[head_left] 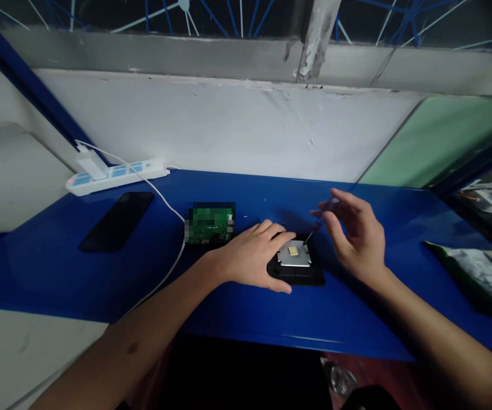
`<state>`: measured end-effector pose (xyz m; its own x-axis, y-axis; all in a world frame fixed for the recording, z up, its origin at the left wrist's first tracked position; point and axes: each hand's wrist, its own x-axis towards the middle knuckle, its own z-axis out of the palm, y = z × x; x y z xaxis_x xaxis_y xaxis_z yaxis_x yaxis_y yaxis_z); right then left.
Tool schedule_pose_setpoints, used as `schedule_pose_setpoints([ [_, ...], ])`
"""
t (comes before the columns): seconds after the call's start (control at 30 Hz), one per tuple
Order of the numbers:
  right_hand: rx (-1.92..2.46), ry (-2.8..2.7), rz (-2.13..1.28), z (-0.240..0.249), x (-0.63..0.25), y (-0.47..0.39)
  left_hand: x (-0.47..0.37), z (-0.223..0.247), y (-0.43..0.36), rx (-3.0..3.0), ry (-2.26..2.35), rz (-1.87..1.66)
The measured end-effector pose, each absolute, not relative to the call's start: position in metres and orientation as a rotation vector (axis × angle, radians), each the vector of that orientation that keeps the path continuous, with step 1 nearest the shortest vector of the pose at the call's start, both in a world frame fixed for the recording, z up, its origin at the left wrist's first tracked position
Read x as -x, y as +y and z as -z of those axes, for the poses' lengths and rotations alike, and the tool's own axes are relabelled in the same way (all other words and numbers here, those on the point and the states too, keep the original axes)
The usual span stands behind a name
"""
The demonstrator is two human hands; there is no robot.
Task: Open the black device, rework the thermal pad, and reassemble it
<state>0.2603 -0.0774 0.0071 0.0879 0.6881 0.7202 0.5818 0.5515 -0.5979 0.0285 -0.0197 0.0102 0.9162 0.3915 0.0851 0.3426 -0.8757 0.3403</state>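
A black plastic case (319, 277) lies on the blue table, with a silver metal plate (286, 259) set in it. On the plate sits a small pale yellow square pad (292, 250). My left hand (257, 250) grips the case from the left, fingers across its far side and thumb along the near side. Between the fingers of my right hand (357, 233) is a screwdriver (329, 206) with a translucent purplish handle. It is held at a tilt, its shaft reaching down to the plate's far right corner. Whether a screw is under the tip is too small to tell.
Left of the case stands a green circuit board (212, 225), partly pixelated, with a white cable (160, 196) beside it. A black phone (118, 222) and a white power strip (118, 175) lie farther left. At the right edge is a shiny packet (476, 279). A wall closes off the back.
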Motion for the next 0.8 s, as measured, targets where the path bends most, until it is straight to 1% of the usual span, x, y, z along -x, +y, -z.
schedule_pose_setpoints([
  [0.13,1.102,-1.620,-0.017,-0.0066,-0.2638,-0.0754,-0.0287,-0.0093,-0.0197,-2.758,0.540,-0.223],
  [0.3,1.090,-1.621,-0.197,-0.0116,-0.2578,-0.0819,-0.0287,-0.0078,-0.0194,-2.755,0.538,-0.237],
  [0.37,1.106,-1.615,-0.217,-0.0122,-0.2568,-0.0826,-0.0285,-0.0082,-0.0194,-2.751,0.537,-0.235],
  [0.6,1.146,-1.621,-0.023,-0.0075,-0.2656,-0.0754,-0.0287,-0.0094,-0.0194,-2.741,0.525,-0.235],
  [0.8,1.145,-1.640,-0.162,-0.0090,-0.2616,-0.0800,-0.0291,-0.0098,-0.0197,-2.757,0.527,-0.247],
])
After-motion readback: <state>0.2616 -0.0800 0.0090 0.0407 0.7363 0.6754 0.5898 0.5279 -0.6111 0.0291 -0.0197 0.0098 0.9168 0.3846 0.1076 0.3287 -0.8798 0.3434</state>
